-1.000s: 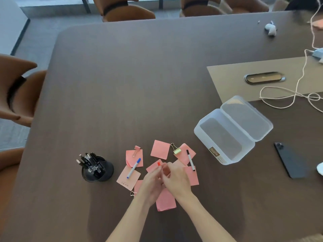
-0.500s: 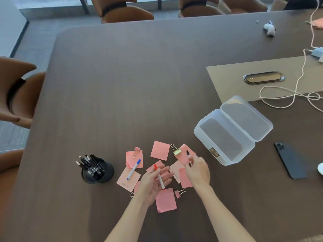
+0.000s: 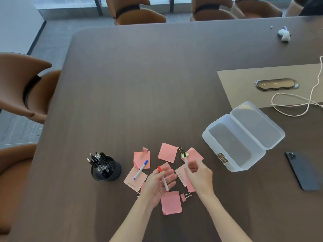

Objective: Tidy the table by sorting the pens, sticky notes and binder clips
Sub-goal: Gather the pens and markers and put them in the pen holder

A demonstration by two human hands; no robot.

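Several pink sticky notes [image 3: 167,152] lie scattered near the table's front. My left hand [image 3: 157,185] holds a red-capped pen [image 3: 163,178] across its palm. My right hand [image 3: 199,175] pinches a black-capped pen [image 3: 185,158], lifted off the notes. A blue-capped pen [image 3: 140,169] lies on the left notes. A pink binder clip [image 3: 144,151] sits on one note, a gold clip [image 3: 182,152] beside another, and a pink clip [image 3: 186,196] near my right wrist. A black pen holder [image 3: 105,169] with several pens stands at the left.
An open translucent plastic box [image 3: 232,145] with its lid folded back stands to the right. A dark phone [image 3: 304,170] lies beyond it, with a white cable [image 3: 297,103] and a tan mat [image 3: 244,84] behind. Brown chairs [image 3: 26,88] line the table edges.
My hands have separated: the left hand now holds the red-capped pen alone, while the right hand moved right and lifted the black-capped pen off the notes.
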